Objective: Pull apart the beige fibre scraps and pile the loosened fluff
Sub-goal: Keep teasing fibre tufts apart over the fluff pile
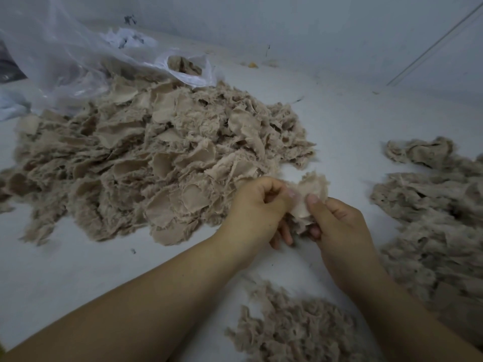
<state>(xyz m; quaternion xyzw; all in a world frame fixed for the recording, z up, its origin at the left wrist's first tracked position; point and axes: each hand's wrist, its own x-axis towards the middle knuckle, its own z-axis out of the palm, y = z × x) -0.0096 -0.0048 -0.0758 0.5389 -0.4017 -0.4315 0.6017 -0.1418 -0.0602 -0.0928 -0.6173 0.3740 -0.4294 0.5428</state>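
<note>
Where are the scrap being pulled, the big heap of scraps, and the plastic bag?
held scrap (312, 190), head view, its fluffy upper part
scrap heap (156, 158), head view, its middle
plastic bag (65, 56), head view, its clear side

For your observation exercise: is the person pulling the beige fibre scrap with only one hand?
No, both the left hand and right hand pinch the beige fibre scrap.

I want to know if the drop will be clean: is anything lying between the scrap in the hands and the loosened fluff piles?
Nothing visible does. The left hand and right hand pinch the scrap above bare white surface; only that bare surface separates it from the near fluff pile and the right fluff pile.
</note>
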